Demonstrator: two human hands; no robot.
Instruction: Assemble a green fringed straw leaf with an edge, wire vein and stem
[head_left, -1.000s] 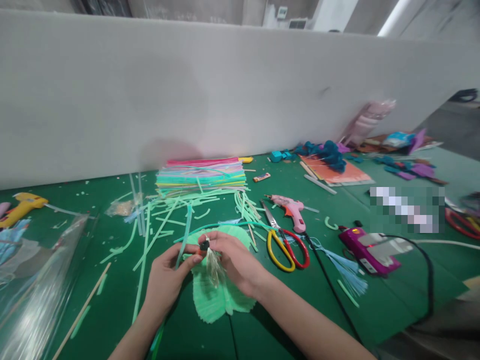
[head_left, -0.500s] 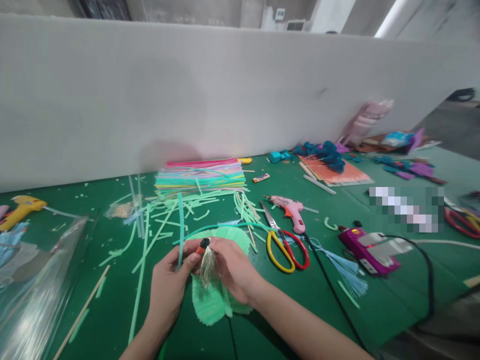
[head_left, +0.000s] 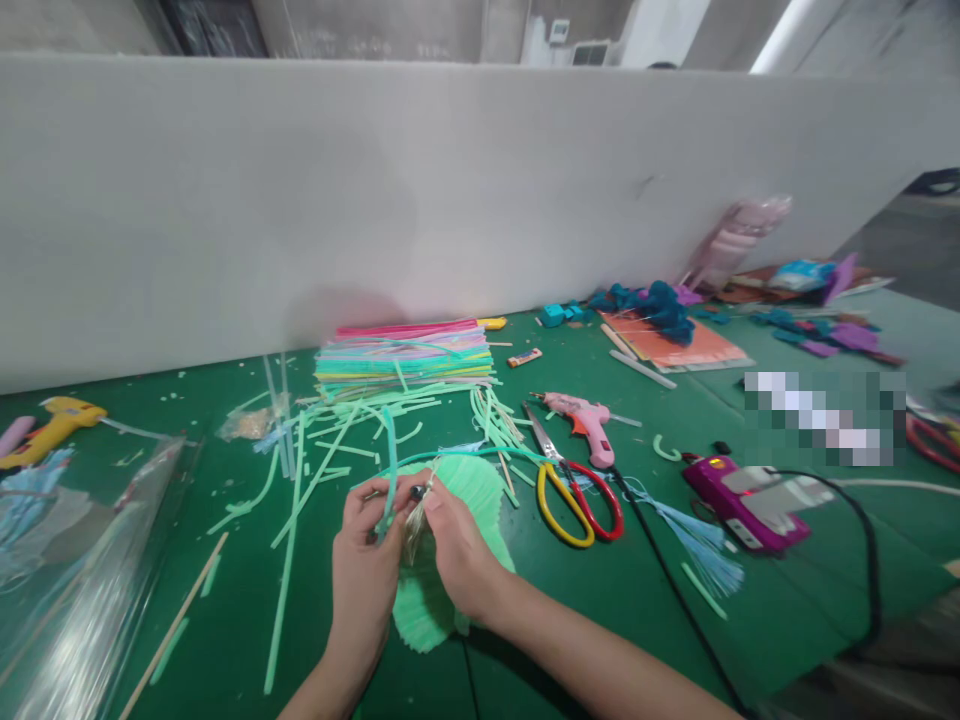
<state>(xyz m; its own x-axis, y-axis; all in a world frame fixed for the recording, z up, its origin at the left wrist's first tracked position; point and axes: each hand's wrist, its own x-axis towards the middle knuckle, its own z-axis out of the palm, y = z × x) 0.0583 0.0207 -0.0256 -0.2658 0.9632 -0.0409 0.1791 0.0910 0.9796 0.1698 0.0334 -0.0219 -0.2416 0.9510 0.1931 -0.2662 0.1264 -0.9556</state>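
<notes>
I am pinching a small pale tassel between my left hand and right hand, both closed on it over the green pleated paper, apparently binding it; next needs steady fingertips. Nearby: one pair of scissors, three glue guns.

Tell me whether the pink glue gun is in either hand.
No, the pink glue gun lies on the green table, apart from both hands.
</notes>
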